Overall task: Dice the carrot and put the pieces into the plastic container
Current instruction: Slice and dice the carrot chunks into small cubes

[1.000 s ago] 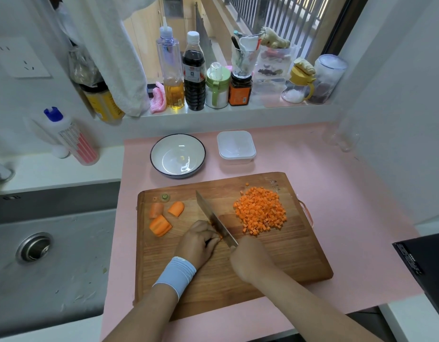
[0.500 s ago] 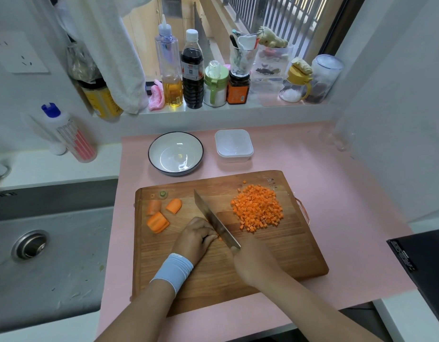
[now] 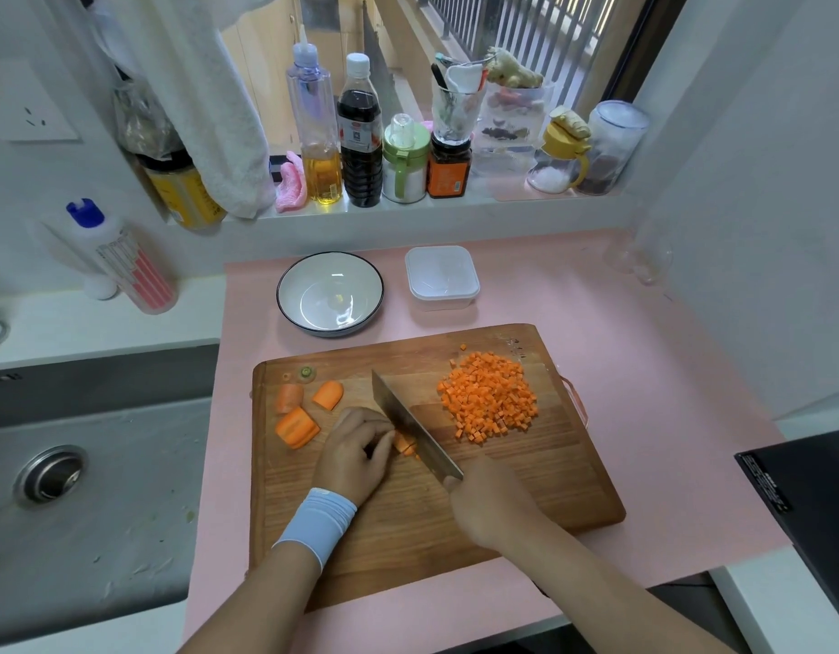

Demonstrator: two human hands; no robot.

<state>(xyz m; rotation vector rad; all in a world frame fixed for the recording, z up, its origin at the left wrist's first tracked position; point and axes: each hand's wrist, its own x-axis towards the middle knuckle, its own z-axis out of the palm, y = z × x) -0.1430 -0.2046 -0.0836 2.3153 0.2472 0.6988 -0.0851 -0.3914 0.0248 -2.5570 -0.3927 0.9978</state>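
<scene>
On the rectangular wooden cutting board, the left hand, with a pale blue wristband at its wrist, curls its fingers over a short orange carrot stub near the board's centre and holds it down. The right hand is wrapped tightly round the handle of a broad steel-bladed kitchen knife; the handle itself is hidden in the fist. The blade runs from 5 o'clock toward 11 o'clock, its flat side against the left knuckles, meeting the stub. A heap of small orange carrot cubes lies at 2 o'clock on the board, and three larger orange carrot chunks lie at 10 o'clock. Beyond the board, on the pink mat, a square translucent plastic container stands at 12 o'clock, with a round white bowl with a dark rim at its 9 o'clock.
</scene>
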